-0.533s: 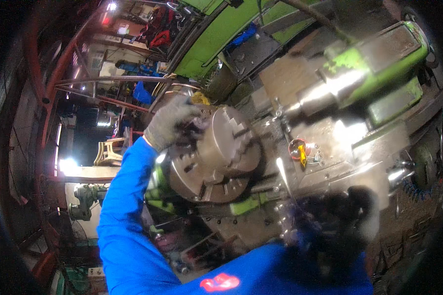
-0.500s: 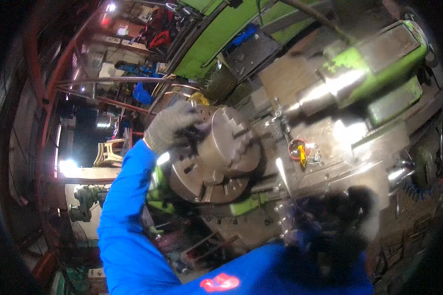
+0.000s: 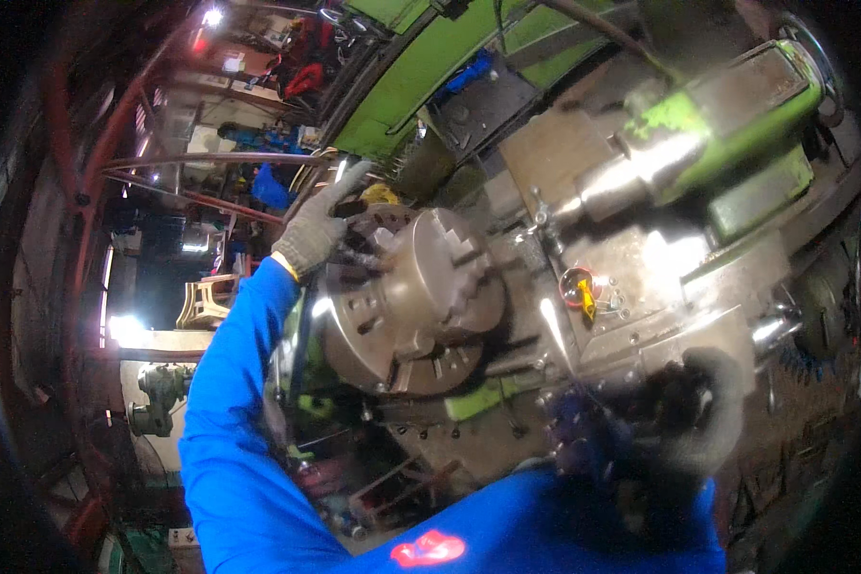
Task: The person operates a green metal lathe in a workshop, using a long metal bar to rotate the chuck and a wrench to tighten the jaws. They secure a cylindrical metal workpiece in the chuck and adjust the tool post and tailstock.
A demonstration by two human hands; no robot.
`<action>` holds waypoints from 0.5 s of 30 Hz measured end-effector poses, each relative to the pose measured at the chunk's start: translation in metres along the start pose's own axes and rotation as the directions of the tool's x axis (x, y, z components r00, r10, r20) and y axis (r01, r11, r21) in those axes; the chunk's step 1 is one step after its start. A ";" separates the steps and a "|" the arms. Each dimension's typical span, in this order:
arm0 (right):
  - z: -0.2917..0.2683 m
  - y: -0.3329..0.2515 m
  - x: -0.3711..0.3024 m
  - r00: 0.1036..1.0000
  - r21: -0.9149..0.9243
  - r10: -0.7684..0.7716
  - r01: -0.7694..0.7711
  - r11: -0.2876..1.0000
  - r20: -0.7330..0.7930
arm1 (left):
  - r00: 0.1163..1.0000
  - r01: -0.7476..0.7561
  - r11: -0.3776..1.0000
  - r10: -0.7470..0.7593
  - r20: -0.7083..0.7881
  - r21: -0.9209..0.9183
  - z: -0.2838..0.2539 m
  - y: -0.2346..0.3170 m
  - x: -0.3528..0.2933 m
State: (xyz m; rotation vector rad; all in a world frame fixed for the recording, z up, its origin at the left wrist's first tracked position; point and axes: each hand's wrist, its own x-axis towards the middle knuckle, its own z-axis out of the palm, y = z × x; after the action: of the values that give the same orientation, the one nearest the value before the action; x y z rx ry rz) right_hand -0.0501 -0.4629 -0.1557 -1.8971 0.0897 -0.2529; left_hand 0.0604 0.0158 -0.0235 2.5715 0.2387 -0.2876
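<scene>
My left hand (image 3: pixel 318 228), in a grey knitted glove, is at the upper left rim of a large slotted lathe chuck (image 3: pixel 359 330). One finger stretches up and away from the chuck. The others reach darkly toward its face, and whether they touch it I cannot tell. On the chuck's front sits a smooth round metal piece (image 3: pixel 416 273) with a notched, stepped edge. My right hand (image 3: pixel 717 421), gloved too, is low on the right beside dark machine parts. Blur and shadow hide its fingers and anything in them.
A green tailstock (image 3: pixel 737 143) with a shiny quill stands at the upper right. On the carriage lie a round red-rimmed container (image 3: pixel 576 283), a yellow tool (image 3: pixel 588 304) and small metal parts. Red metal frames (image 3: pixel 91 182) rise at the left, beyond a wooden stool (image 3: pixel 206 301).
My left hand has shifted slightly left, and a finger now extends upward. My right hand has moved a little, still blurred. The chuck appears in the same place.
</scene>
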 end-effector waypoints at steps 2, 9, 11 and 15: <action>0.002 0.002 -0.004 0.991 0.146 0.131 -0.130 0.981 0.000 | 0.985 0.136 0.965 -0.155 -0.070 -0.225 -0.001 -0.009 0.006; 0.004 0.018 -0.019 0.717 0.779 0.640 -0.557 0.288 0.276 | 0.870 -0.008 0.791 0.308 -0.386 0.612 -0.003 -0.075 -0.010; 0.007 0.016 -0.021 0.851 0.601 0.484 -0.499 0.625 0.203 | 0.871 0.017 0.904 0.197 -0.449 0.428 0.013 -0.069 -0.024; 0.011 0.009 -0.018 0.959 0.543 0.255 -0.281 0.791 0.123 | 0.881 0.116 0.901 0.101 -0.462 0.417 0.028 -0.041 -0.048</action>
State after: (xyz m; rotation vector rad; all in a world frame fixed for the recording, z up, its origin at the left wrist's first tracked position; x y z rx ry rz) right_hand -0.0649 -0.4526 -0.1697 -1.2814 0.2302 -0.0305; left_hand 0.0003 0.0301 -0.0555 3.0569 0.4008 0.3451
